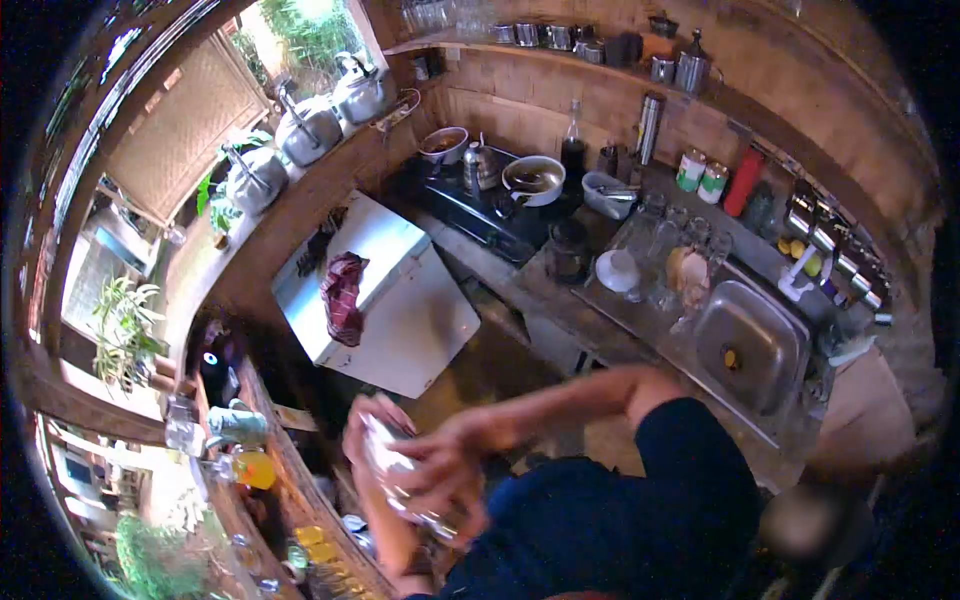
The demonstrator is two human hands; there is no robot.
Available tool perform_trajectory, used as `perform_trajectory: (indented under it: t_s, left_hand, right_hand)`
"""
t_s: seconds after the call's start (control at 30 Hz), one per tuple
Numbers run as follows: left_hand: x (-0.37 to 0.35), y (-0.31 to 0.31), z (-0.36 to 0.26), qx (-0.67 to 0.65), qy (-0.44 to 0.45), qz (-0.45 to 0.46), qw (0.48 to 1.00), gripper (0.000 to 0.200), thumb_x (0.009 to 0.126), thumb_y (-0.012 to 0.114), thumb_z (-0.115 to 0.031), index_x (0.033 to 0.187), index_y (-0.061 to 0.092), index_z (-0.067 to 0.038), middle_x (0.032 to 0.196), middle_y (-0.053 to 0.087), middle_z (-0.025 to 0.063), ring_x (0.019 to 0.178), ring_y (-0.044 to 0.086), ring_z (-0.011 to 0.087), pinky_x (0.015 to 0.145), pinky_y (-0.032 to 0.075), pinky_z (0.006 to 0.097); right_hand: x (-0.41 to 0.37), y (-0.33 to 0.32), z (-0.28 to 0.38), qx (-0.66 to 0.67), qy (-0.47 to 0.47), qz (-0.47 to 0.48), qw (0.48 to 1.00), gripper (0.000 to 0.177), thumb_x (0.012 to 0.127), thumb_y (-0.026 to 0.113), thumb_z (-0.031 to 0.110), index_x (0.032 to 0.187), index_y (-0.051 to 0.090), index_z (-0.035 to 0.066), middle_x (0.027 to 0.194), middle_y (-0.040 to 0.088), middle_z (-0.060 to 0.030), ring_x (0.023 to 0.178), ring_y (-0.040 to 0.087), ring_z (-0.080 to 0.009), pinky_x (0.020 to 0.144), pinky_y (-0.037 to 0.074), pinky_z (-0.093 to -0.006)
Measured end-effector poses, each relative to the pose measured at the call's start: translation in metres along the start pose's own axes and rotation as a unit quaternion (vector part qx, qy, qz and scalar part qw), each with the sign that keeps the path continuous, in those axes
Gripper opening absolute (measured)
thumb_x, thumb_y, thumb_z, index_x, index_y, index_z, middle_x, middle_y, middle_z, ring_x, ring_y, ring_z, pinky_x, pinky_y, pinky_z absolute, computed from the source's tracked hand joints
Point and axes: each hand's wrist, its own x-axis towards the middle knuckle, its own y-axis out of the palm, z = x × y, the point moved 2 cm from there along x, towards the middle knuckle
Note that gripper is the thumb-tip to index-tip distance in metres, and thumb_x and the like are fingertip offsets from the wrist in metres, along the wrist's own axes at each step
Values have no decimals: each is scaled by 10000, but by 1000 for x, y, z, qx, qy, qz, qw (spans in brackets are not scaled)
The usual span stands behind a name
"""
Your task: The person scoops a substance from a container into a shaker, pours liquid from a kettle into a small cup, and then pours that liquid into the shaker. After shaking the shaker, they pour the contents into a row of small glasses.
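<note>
A shiny silver-white item (393,457), blurred by motion, is held between both hands in front of the dark shirt. My left hand (366,428) has its fingers wrapped round the upper left side of it. From the right, my right hand (445,475) reaches across and grips over its top and near side, hiding part of it. Just beyond the hands stands a white box-like appliance (420,330) with a crumpled dark red cloth (343,298) on its top.
A black stove (470,215) bears a pot (533,181). Right of it, a counter holds glasses and a metal sink (750,345). Kettles (308,130) line the window ledge. At lower left, a wooden shelf (290,470) carries jars. A blurred round dark shape (815,525) is at lower right.
</note>
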Motion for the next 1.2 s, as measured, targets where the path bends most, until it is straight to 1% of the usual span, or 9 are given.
perform_trajectory:
  t_s: [0.17,0.3,0.4,0.57,0.7,0.8,0.9,1.0,1.2]
  left_hand:
    - [-82,-57,121,-140,60,-236,960,307,1029,421,-308,919,542,-47,891,544,154,828,563,321,727,531,429]
    - [-3,-35,27,-67,42,103,992,346,1024,446,-334,887,544,-31,898,570,210,747,572,324,688,511,425]
    - [23,-59,2,56,-44,-74,995,377,1004,464,-395,914,534,-36,872,556,159,815,555,268,771,486,371]
    - [-18,-18,-10,168,128,34,977,390,1030,428,-340,852,506,-1,773,524,182,671,595,296,622,546,401]
    - [-42,-80,53,-71,40,-230,970,290,1003,450,-281,880,521,-27,872,548,148,797,566,289,741,514,416]
    - [14,-108,-24,38,53,83,994,377,997,492,-350,955,575,16,953,611,208,897,643,308,809,548,418]
    - [86,-157,-80,43,-172,-69,982,423,996,476,-404,930,573,2,897,605,193,842,638,300,784,547,416]
    - [78,-150,-103,82,-84,-64,991,470,994,460,-458,904,571,-11,842,599,179,787,632,292,759,547,414]
    - [-9,-246,31,-161,15,-212,964,341,973,533,-368,917,579,-36,909,598,153,911,590,304,839,507,419]
  right_hand:
    - [-15,-44,76,261,296,-51,917,531,868,705,369,1341,466,401,1367,546,-178,1199,594,-490,1011,439,-747]
    - [-13,-7,14,215,183,31,959,530,856,720,340,1325,479,394,1360,552,-176,1207,588,-497,1010,442,-744]
    - [-15,22,-19,179,84,62,978,530,846,732,319,1313,489,389,1355,556,-175,1214,583,-503,1009,444,-743]
    - [-12,2,30,235,211,7,949,532,831,751,284,1292,505,380,1346,562,-173,1225,575,-513,1007,448,-740]
    - [-29,22,51,280,283,-40,916,534,818,766,255,1276,518,373,1339,568,-172,1233,569,-521,1005,451,-738]
    - [-39,73,-7,260,191,9,946,505,823,758,260,1272,530,304,1297,587,-151,1188,586,-473,1012,459,-680]
    - [-44,132,-68,227,54,63,970,485,835,740,277,1272,543,203,1237,614,-121,1117,615,-398,1022,470,-595]
    - [-27,139,-94,205,3,97,974,496,848,723,295,1272,555,102,1178,641,-90,1047,644,-323,1032,480,-509]
    - [-87,171,14,290,333,43,896,512,850,759,277,1270,472,336,1270,629,-144,1127,660,-457,975,535,-645]
